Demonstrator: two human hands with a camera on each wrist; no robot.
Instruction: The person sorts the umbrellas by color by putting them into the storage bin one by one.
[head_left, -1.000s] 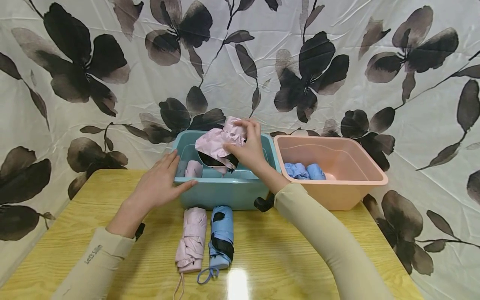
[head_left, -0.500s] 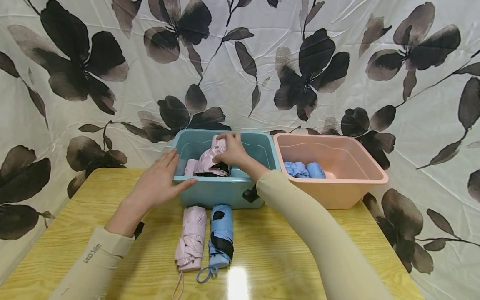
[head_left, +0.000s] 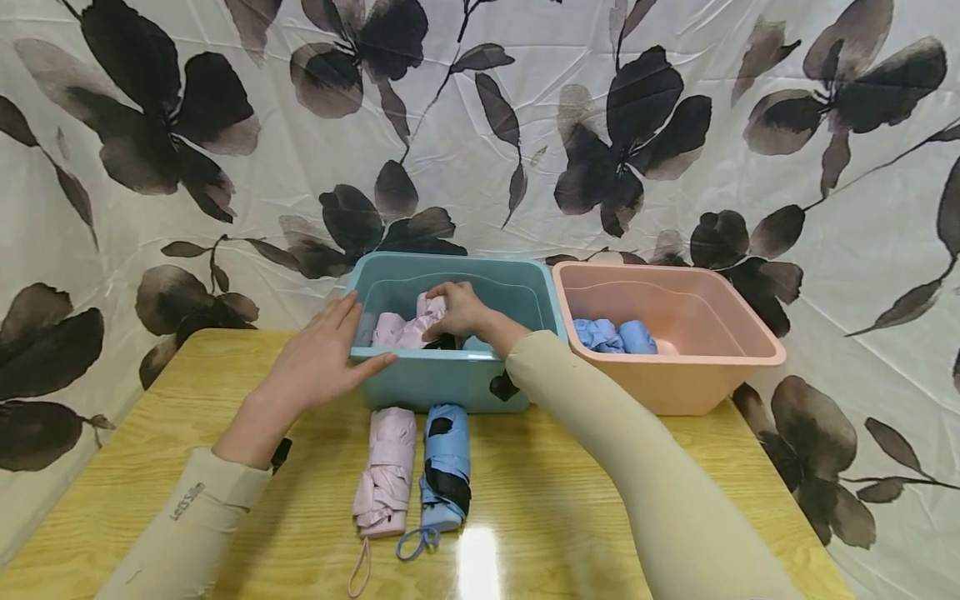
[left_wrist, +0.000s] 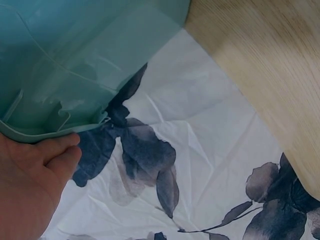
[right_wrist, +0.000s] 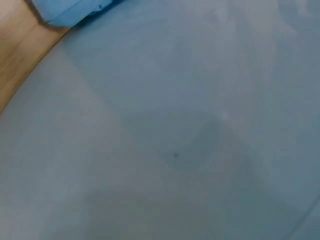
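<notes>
My right hand (head_left: pixel 471 313) reaches into the teal bin (head_left: pixel 450 382) and grips a pink folded umbrella (head_left: pixel 429 307), low inside. Part of that umbrella is hidden by the hand and the bin's front wall. Just left of it in the bin lies another pink folded umbrella (head_left: pixel 387 329). My left hand (head_left: pixel 315 354) rests on the bin's left rim with fingers straight and the thumb along the front edge. In the left wrist view, fingers (left_wrist: pixel 62 150) touch the rim. The right wrist view shows mostly the teal bin's wall (right_wrist: pixel 175 190); the right hand is out of that view.
A peach bin (head_left: pixel 637 385) stands against the teal one on the right, with blue folded umbrellas (head_left: pixel 637 337) inside. On the wooden table (head_left: pixel 570 508), in front, lie a pink folded umbrella (head_left: pixel 386 471) and a blue folded umbrella (head_left: pixel 446 467) with wrist loops. Floral cloth (head_left: pixel 480 150) hangs behind.
My right hand has lowered the pink umbrella from above the teal bin down into it, moving left, next to the other pink one. The left hand has stayed on the rim.
</notes>
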